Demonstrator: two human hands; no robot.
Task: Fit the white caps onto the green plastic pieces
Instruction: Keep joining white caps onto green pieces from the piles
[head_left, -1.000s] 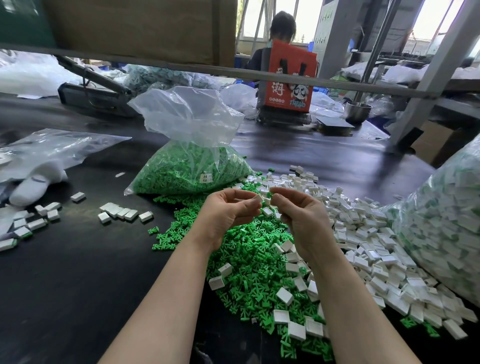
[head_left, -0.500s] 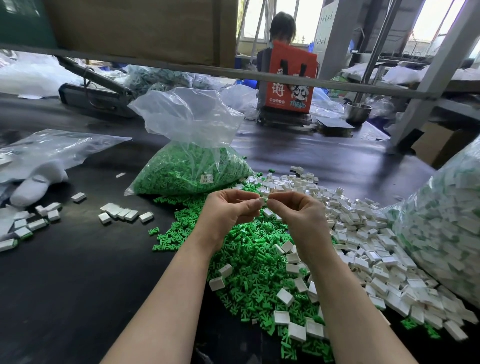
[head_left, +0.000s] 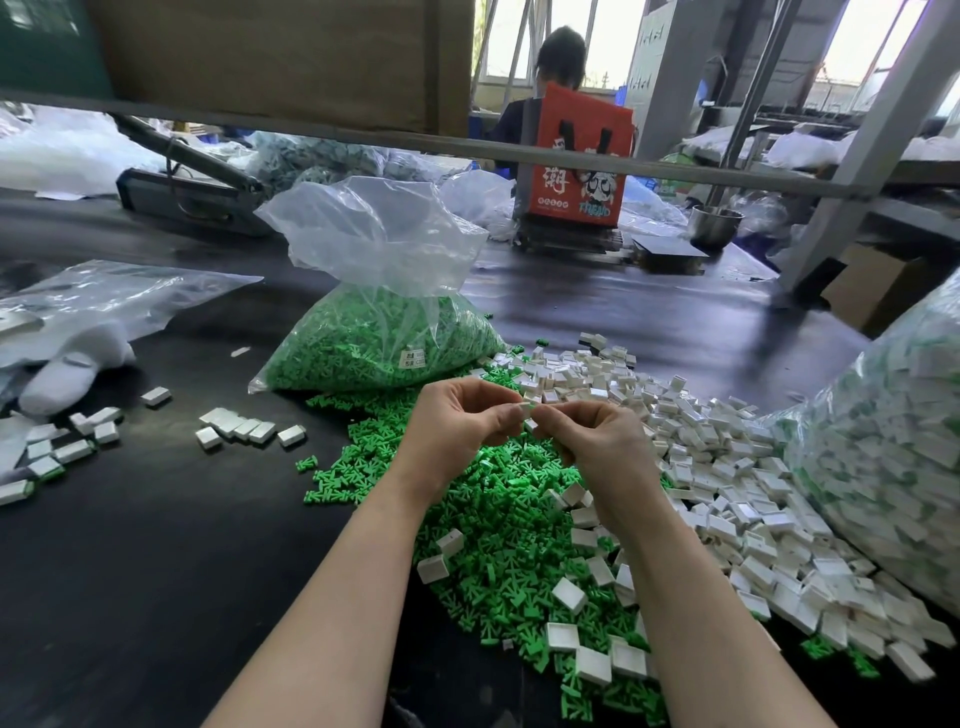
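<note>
While the left hand (head_left: 457, 426) and right hand (head_left: 597, 441) pinch one small cap (head_left: 529, 409) between fingertips, a crooked push could jam it or flick it into the pile (head_left: 498, 519).

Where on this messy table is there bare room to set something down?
The dark tabletop is bare left of the loose green plastic pieces, below the row of small white caps. Another bare strip lies behind the white cap heap. The centre and right are crowded.
</note>
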